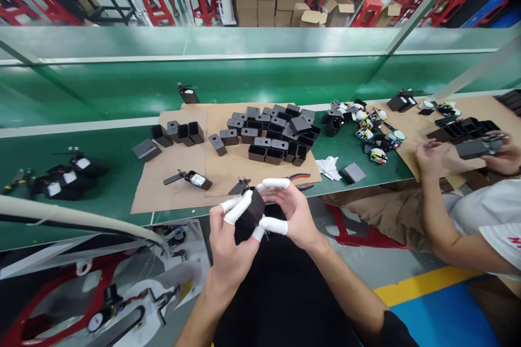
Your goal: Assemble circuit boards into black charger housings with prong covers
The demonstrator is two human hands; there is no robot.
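Note:
A black plastic case (251,210) is held up in front of me, just past the bench's near edge. My left hand (232,233) grips its left side, white covers on the fingertips. On the other side my right hand (291,214), also with white fingertip covers, pinches the case between thumb and fingers. Small prongs and a dark lid-like piece (239,186) show just behind the case; whether they are joined to it I cannot tell. Nearby on the cardboard lies an opened case (198,179) with a white label inside. Red-handled pliers (299,177) lie partly behind my right hand.
Many black cases (274,130) cluster on the cardboard sheet (171,200). Labelled cases (67,178) lie at left, circuit boards with wires (378,133) at right. A white cloth (329,168) is near the front edge. A co-worker's hands (494,152) hold a case at far right.

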